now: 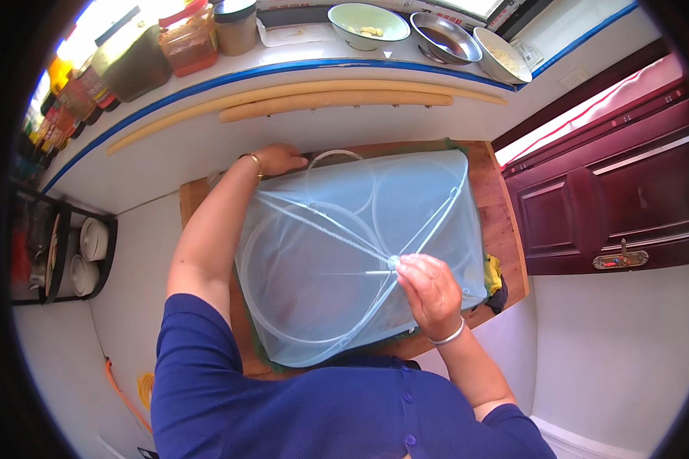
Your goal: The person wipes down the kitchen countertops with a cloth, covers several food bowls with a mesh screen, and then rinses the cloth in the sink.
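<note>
A pale blue mesh food cover point(298, 283) with thin folding ribs spreads over the wooden table. Through its mesh show the round rims of several large vessels; what they hold cannot be made out. My right hand point(430, 294) pinches the small hub at the cover's top, where the ribs and a cord meet. At the far left corner, my left hand point(282, 161) is bent over the cover's edge with fingers curled, partly hidden.
Wooden table point(505, 229) edges show around the cover. Two long rolling pins point(337, 102) rest along the wall behind. Jars point(187, 42) and bowls point(369, 24) stand on the ledge above. A yellow and black bundle point(494, 279) lies at right, near a dark red door point(605, 191).
</note>
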A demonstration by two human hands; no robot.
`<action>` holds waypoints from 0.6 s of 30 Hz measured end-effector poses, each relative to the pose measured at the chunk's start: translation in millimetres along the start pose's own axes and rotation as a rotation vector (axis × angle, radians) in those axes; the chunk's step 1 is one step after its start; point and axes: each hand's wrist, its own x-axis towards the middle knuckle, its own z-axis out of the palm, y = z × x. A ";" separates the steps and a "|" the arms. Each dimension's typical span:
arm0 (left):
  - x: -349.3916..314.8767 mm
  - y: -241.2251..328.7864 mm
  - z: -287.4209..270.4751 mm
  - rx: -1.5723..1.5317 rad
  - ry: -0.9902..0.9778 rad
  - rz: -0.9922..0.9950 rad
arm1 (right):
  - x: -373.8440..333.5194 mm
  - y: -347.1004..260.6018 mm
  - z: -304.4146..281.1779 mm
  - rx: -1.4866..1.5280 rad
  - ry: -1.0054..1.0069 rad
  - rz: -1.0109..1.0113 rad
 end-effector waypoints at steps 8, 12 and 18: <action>47.9 -33.4 15.5 -0.337 -0.037 -0.001 | 7.2 6.9 17.5 0.009 -0.057 0.035; 72.2 -54.8 40.2 -0.557 0.130 -0.062 | 9.0 11.3 28.0 0.008 -0.073 0.078; 88.4 -67.2 68.4 -0.030 0.266 0.020 | 10.2 20.7 36.9 0.009 -0.101 0.136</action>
